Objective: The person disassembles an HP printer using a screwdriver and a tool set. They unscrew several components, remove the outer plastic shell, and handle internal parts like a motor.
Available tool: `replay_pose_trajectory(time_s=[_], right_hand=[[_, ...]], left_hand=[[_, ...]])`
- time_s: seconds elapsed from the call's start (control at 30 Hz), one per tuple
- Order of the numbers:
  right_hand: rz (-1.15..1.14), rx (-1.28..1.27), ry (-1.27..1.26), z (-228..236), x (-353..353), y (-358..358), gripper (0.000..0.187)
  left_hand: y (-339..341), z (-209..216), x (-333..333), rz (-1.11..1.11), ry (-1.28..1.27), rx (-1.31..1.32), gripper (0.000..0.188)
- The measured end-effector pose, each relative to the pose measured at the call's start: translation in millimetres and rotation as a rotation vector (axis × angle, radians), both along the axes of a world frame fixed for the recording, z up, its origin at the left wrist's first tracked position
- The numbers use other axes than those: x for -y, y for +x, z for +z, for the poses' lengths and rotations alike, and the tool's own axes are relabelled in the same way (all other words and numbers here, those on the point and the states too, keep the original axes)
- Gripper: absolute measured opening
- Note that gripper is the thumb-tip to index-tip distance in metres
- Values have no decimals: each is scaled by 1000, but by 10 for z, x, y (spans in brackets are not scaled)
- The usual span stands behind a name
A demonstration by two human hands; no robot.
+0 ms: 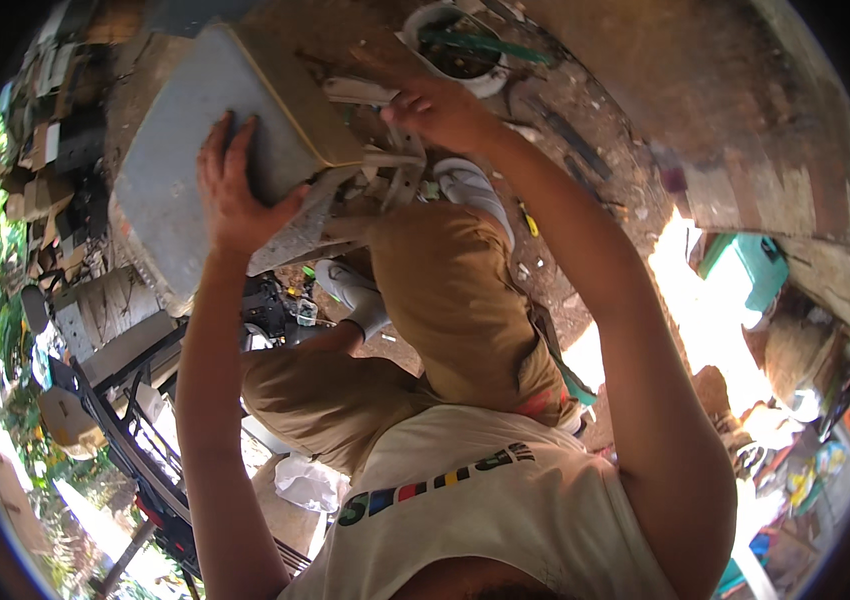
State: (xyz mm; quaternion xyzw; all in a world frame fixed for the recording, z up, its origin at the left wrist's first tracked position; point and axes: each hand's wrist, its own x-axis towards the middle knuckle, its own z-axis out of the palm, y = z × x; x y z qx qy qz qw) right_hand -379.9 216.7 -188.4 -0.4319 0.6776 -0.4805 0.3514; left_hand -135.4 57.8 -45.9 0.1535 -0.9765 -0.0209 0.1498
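A large grey slab-like piece (180, 130) with a tan side and a pale yellowish edge stands tilted in front of me, at the upper left. My left hand (237, 190) lies flat on its grey face, fingers spread. Beyond the tan side, my right hand (435, 110) is raised with its fingers curled in a pinch. It is slightly blurred, and whatever may be between the fingertips is too small to make out. Light wooden pieces (395, 158) jut out beside the slab, just below my right hand.
A white bucket (410, 35) with dark contents and a green-handled item stands at the far side. Dark tools (570, 125) and a yellow object (528, 220) lie on the dirt floor. A black metal frame (135, 440) is at left, a teal plastic item (750, 270) at right.
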Motion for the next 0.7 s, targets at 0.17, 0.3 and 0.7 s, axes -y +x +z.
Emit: replay_pose_trajectory(time_s=[0.17,0.3,0.7], right_hand=[[-386,-145,570,-1500,-1453,-653,57],[-375,-157,964,-2194,-2503,-352,50],[-485,-759,1056,-2958,-2059,-801,65]], left_hand=[[-122,-3,4,-19,-3,-9,97],[-68,-54,2,7,-8,2,95],[-34,-6,163,-13,-69,39,104]])
